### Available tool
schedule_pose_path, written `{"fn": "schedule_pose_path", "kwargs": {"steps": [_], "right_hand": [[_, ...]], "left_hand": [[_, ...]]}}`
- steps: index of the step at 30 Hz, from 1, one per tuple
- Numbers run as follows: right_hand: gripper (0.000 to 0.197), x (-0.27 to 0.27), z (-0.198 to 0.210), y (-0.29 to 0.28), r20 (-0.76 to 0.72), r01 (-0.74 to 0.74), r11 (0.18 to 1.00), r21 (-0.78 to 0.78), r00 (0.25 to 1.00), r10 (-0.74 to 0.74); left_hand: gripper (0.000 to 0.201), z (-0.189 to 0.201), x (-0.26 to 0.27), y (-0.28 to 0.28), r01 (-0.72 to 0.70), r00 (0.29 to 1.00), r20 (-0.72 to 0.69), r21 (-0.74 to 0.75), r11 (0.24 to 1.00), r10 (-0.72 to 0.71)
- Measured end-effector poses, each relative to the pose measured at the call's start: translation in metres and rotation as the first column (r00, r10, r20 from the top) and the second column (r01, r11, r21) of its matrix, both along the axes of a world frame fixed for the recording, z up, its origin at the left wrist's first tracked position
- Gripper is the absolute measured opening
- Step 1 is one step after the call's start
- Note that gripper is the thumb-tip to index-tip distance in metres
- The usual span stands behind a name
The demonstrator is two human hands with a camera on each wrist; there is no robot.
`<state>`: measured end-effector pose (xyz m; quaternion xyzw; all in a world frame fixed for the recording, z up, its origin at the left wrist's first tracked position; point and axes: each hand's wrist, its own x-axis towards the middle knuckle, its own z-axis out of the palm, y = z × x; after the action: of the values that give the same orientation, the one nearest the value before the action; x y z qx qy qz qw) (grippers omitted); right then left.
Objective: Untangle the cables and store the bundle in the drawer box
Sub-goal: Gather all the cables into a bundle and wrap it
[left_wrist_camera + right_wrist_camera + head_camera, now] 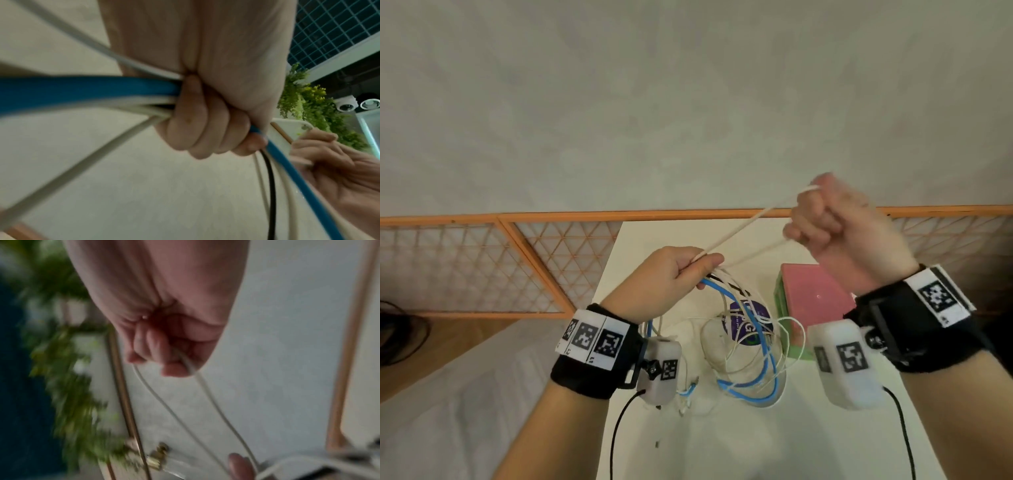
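Note:
My left hand [681,274] is raised over the table and grips a bundle of cables [115,95]: blue, white and one black. Loops of the blue cable [760,363] and thin white cables [722,346] hang from it down to the table. My right hand [835,226] is higher and to the right, fist closed round a loop of white cable [743,229] drawn taut in two strands from the left hand. In the right wrist view the white cable [209,395] runs out of the curled fingers [156,347]. The pink and green drawer box [811,308] stands under the right wrist.
The small white table [722,445] has its left edge by a pale floor. A purple round sticker or disc [750,322] lies beneath the cable loops. A low orange lattice rail [500,267] runs behind the table. Black wires trail from both wrist cameras.

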<state>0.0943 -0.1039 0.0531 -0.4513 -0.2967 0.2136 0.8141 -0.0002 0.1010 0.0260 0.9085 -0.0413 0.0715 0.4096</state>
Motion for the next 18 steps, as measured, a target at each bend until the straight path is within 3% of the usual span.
{"fn": "schedule_pose_path", "kwargs": {"steps": [2, 3, 6, 7, 10, 11, 12, 13, 15, 16, 18], "right_hand": [[0.038, 0.002, -0.006, -0.004, -0.153, -0.041, 0.989, 0.14, 0.986, 0.063], [0.041, 0.001, -0.008, -0.006, -0.182, -0.088, 0.989, 0.118, 0.977, 0.108], [0.034, 0.001, -0.012, -0.013, -0.041, -0.136, 0.977, -0.162, 0.991, 0.131], [0.027, 0.001, -0.01, -0.016, 0.003, -0.128, 0.979, -0.156, 0.992, 0.13], [0.018, 0.001, -0.004, -0.019, -0.082, -0.205, 0.973, 0.106, 0.973, 0.214], [0.018, 0.001, -0.002, -0.019, -0.097, -0.202, 0.975, 0.087, 0.973, 0.21], [0.022, 0.0, 0.001, -0.018, -0.06, -0.156, 0.987, -0.042, 0.986, 0.154], [0.025, -0.001, 0.004, -0.018, 0.072, -0.056, 0.963, -0.264, 0.994, 0.078], [0.024, -0.002, 0.011, -0.019, 0.44, 0.247, 0.744, -0.621, 0.895, 0.07], [0.028, -0.002, 0.014, -0.021, 0.533, 0.341, 0.657, -0.672, 0.839, 0.109], [0.04, -0.002, 0.019, -0.023, 0.551, 0.355, 0.613, -0.706, 0.819, 0.161]], "left_hand": [[0.039, -0.002, -0.001, 0.0, 0.0, 1.0, -0.007, 0.014, 1.0, 0.0], [0.039, -0.003, -0.001, 0.001, 0.002, 1.0, -0.008, 0.026, 1.0, -0.002], [0.04, -0.009, 0.001, 0.005, 0.0, 1.0, -0.005, 0.059, 0.998, 0.0], [0.04, -0.011, 0.001, 0.007, -0.001, 1.0, -0.013, 0.06, 0.998, 0.002], [0.04, -0.016, 0.001, 0.006, 0.014, 0.999, -0.03, 0.012, 1.0, -0.013], [0.039, -0.017, 0.002, 0.004, 0.015, 0.999, -0.035, -0.002, 1.0, -0.015], [0.038, -0.016, 0.002, 0.005, 0.008, 0.999, -0.038, -0.008, 1.0, -0.008], [0.038, -0.016, 0.002, 0.006, -0.003, 0.999, -0.04, -0.004, 1.0, 0.003], [0.04, -0.013, 0.001, 0.012, -0.014, 0.999, -0.052, 0.013, 1.0, 0.015], [0.041, -0.012, 0.001, 0.014, -0.009, 0.998, -0.067, 0.019, 1.0, 0.01], [0.041, -0.012, -0.001, 0.014, 0.018, 0.995, -0.101, 0.006, 1.0, -0.018]]}}
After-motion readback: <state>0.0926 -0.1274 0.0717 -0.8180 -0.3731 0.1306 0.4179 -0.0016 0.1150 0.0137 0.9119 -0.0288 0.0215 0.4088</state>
